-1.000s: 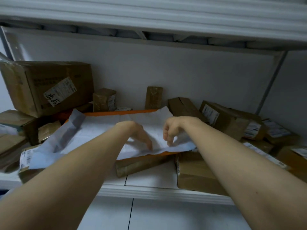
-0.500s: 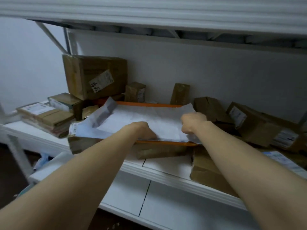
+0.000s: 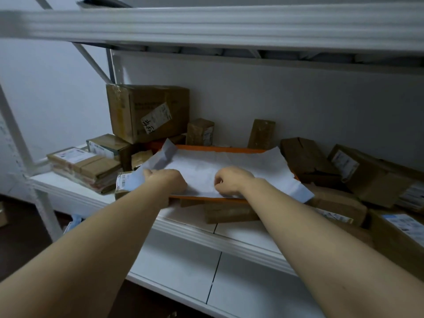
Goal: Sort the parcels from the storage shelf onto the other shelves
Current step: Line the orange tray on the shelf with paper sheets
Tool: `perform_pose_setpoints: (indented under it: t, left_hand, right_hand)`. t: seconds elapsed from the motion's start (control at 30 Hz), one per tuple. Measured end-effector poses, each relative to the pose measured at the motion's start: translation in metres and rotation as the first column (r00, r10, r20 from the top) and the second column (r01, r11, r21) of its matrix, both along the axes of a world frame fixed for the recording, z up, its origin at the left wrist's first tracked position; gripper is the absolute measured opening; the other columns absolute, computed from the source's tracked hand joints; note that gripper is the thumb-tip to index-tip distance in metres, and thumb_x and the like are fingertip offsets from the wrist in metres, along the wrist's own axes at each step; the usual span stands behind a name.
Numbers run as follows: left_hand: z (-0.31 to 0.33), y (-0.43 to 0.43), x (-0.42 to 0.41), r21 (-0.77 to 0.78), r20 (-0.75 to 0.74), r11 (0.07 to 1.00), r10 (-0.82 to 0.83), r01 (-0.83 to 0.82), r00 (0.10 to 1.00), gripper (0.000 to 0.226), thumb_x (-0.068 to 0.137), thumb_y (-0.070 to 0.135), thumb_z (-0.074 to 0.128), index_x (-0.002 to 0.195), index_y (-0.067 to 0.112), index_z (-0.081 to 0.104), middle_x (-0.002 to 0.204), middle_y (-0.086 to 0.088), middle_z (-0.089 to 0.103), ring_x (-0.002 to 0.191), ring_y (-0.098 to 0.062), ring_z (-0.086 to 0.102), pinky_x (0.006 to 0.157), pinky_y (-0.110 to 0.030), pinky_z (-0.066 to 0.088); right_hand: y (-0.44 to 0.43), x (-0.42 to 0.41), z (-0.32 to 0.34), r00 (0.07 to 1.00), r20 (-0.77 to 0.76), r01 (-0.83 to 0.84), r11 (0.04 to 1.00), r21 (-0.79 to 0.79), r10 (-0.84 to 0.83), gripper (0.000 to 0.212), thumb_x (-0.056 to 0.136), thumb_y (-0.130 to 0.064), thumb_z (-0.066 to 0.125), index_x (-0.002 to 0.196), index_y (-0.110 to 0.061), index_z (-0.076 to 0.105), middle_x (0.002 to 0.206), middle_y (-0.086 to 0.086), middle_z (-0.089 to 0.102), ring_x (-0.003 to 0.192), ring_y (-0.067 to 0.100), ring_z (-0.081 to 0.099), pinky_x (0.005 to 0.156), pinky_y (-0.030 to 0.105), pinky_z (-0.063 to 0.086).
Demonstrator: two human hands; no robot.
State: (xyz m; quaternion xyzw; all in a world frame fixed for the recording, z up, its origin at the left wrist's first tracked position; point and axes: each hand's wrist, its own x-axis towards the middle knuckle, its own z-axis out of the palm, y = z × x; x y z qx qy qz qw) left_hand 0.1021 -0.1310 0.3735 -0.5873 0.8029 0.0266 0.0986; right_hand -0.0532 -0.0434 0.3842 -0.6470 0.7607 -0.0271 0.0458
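Two bare forearms reach up from the bottom of the frame, over a white lower board [image 3: 183, 271], to a white storage shelf [image 3: 206, 239] at centre. One flat orange parcel [image 3: 247, 166], covered by a creased white sheet, lies tilted on top of other goods in the middle of the shelf. Both hands are on its near edge. The left hand [image 3: 165, 182] grips the near left corner, fingers curled under the wrapping. The right hand [image 3: 231, 180], just beside it, pinches the white sheet with bent fingers.

Around the parcel sit roughly a dozen brown cardboard boxes, too overlapped for an exact count. One low box [image 3: 229, 212] lies beneath the parcel's near edge. One large box [image 3: 146, 113] with a handwritten label stands at upper left. One small upright box [image 3: 261, 134] leans on the grey back wall behind the parcel. A second white shelf [image 3: 206, 26] runs across the top of the frame.
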Motion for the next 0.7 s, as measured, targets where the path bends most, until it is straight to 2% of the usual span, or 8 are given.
perform_pose_setpoints:
  t: [0.07, 0.13, 0.23, 0.33, 0.4, 0.47, 0.53, 0.7]
  left_hand:
    - [0.0, 0.0, 0.004, -0.015, 0.043, 1.0, -0.02, 0.02, 0.999, 0.038, 0.096, 0.044, 0.036, 0.118, 0.022, 0.058, 0.138, -0.011, 0.048, 0.136, -0.039, 0.026, 0.113, -0.056, 0.005]
    - [0.0, -0.001, 0.004, 0.004, 0.055, 1.0, -0.018, 0.018, 0.998, 0.04, 0.098, 0.042, 0.032, 0.119, 0.021, 0.058, 0.139, -0.012, 0.046, 0.137, -0.041, 0.021, 0.113, -0.056, 0.003]
    - [0.009, 0.0, -0.002, -0.006, 0.026, 0.999, -0.033, 0.033, 0.999, 0.044, 0.098, 0.044, 0.027, 0.124, 0.022, 0.055, 0.145, -0.011, 0.041, 0.139, -0.039, 0.018, 0.11, -0.052, 0.009]
    - [0.019, 0.002, -0.023, -0.053, -0.021, 0.992, -0.116, 0.115, 0.993, 0.047, 0.101, 0.043, 0.029, 0.138, 0.018, 0.044, 0.153, -0.014, 0.029, 0.144, -0.037, 0.013, 0.114, -0.053, 0.005]
    - [0.024, 0.006, -0.043, -0.05, -0.067, 0.979, -0.201, 0.198, 0.977, 0.051, 0.1, 0.042, 0.032, 0.144, 0.017, 0.035, 0.153, -0.012, 0.03, 0.142, -0.034, 0.023, 0.114, -0.05, 0.013]
    - [0.027, 0.015, -0.065, -0.065, -0.113, 0.948, -0.316, 0.31, 0.942, 0.046, 0.099, 0.036, 0.038, 0.14, 0.015, 0.04, 0.144, -0.011, 0.043, 0.131, -0.031, 0.041, 0.109, -0.044, 0.03]
    - [0.029, 0.027, -0.085, -0.061, -0.16, 0.913, -0.407, 0.403, 0.899, 0.041, 0.098, 0.026, 0.042, 0.137, 0.011, 0.044, 0.136, -0.012, 0.049, 0.123, -0.029, 0.048, 0.105, -0.04, 0.04]
    - [0.035, 0.068, -0.126, -0.046, -0.246, 0.802, -0.587, 0.596, 0.771, 0.045, 0.102, 0.027, 0.036, 0.143, 0.009, 0.037, 0.145, -0.013, 0.043, 0.131, -0.028, 0.043, 0.108, -0.037, 0.037]
  right_hand:
    - [-0.003, 0.001, -0.004, 1.0, -0.005, 0.017, 1.0, 0.024, -0.017, 0.019, 0.088, -0.02, 0.053, 0.1, -0.02, 0.069, 0.101, 0.003, 0.065, 0.09, 0.021, 0.06, 0.074, 0.035, 0.054]
    - [-0.006, 0.0, -0.005, 0.999, 0.018, 0.042, 0.999, 0.012, -0.042, 0.016, 0.088, -0.023, 0.053, 0.094, -0.02, 0.068, 0.096, 0.003, 0.066, 0.087, 0.021, 0.06, 0.072, 0.034, 0.052]
    - [-0.009, 0.0, -0.003, 0.994, 0.069, 0.086, 0.995, -0.05, -0.082, 0.02, 0.092, -0.028, 0.051, 0.093, -0.019, 0.069, 0.095, 0.004, 0.067, 0.085, 0.021, 0.061, 0.068, 0.033, 0.05]
    - [-0.006, -0.004, 0.003, 0.981, 0.14, 0.134, 0.991, 0.002, -0.133, 0.022, 0.094, -0.026, 0.053, 0.103, -0.017, 0.07, 0.104, 0.004, 0.068, 0.092, 0.021, 0.062, 0.08, 0.036, 0.052]
    - [0.001, -0.006, 0.008, 0.968, 0.202, 0.145, 0.988, 0.045, -0.151, 0.025, 0.095, -0.02, 0.053, 0.112, -0.015, 0.07, 0.114, 0.005, 0.067, 0.101, 0.022, 0.061, 0.088, 0.037, 0.052]
    - [0.011, -0.011, 0.015, 0.948, 0.276, 0.176, 0.984, -0.037, -0.16, 0.03, 0.097, -0.016, 0.049, 0.121, -0.017, 0.066, 0.127, 0.004, 0.063, 0.115, 0.023, 0.057, 0.098, 0.038, 0.047]
    - [0.023, -0.021, 0.023, 0.924, 0.321, 0.268, 0.95, -0.158, -0.207, 0.032, 0.099, -0.013, 0.045, 0.125, -0.018, 0.064, 0.133, 0.002, 0.059, 0.122, 0.021, 0.053, 0.102, 0.037, 0.044]
    - [0.078, -0.05, 0.035, 0.861, 0.281, 0.503, 0.795, -0.339, -0.425, 0.033, 0.097, -0.011, 0.044, 0.12, -0.021, 0.065, 0.127, -0.002, 0.062, 0.117, 0.019, 0.056, 0.094, 0.036, 0.049]
